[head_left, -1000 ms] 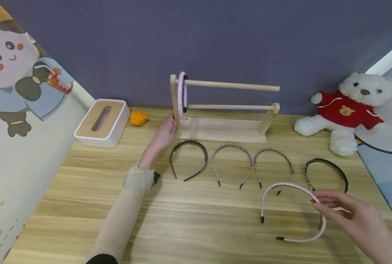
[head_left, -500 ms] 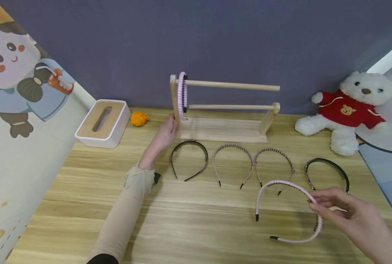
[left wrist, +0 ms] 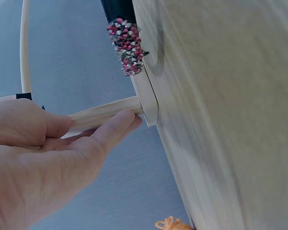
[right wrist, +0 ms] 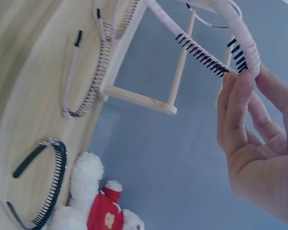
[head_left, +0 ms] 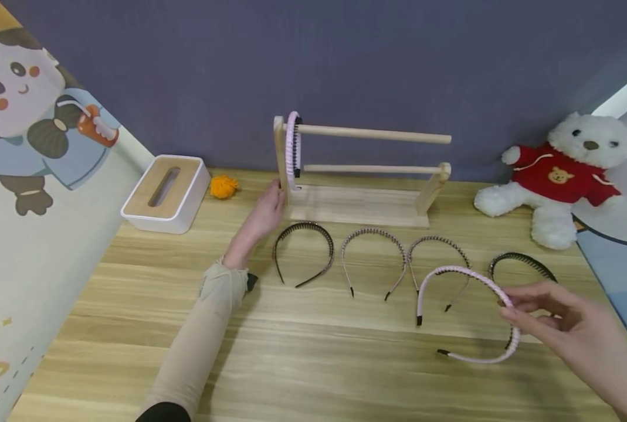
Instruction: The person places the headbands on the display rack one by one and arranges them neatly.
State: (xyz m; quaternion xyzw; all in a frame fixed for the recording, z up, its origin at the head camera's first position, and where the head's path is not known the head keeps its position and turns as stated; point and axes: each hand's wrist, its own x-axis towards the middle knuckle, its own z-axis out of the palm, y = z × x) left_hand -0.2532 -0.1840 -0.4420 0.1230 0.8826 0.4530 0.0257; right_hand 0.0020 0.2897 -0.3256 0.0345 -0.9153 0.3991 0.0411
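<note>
In the head view my left hand grips the left upright of a wooden headband rack. The left wrist view shows thumb and fingers about that upright near its base. A lilac headband hangs at the left end of the rack's top rod. At the right, my right hand pinches another lilac headband by its side, above the table. Black comb teeth line its inside in the right wrist view. Two dark headbands and two pinkish toothed headbands lie in a row before the rack.
A white tissue box with a wooden lid stands back left, beside an orange yarn ball. A white teddy bear in a red top sits back right. A dark blue panel rises behind the wooden table.
My right hand has lifted the lilac headband a little away from me, so it overlaps the right-hand dark headband more. The left hand stays on the rack's upright.
</note>
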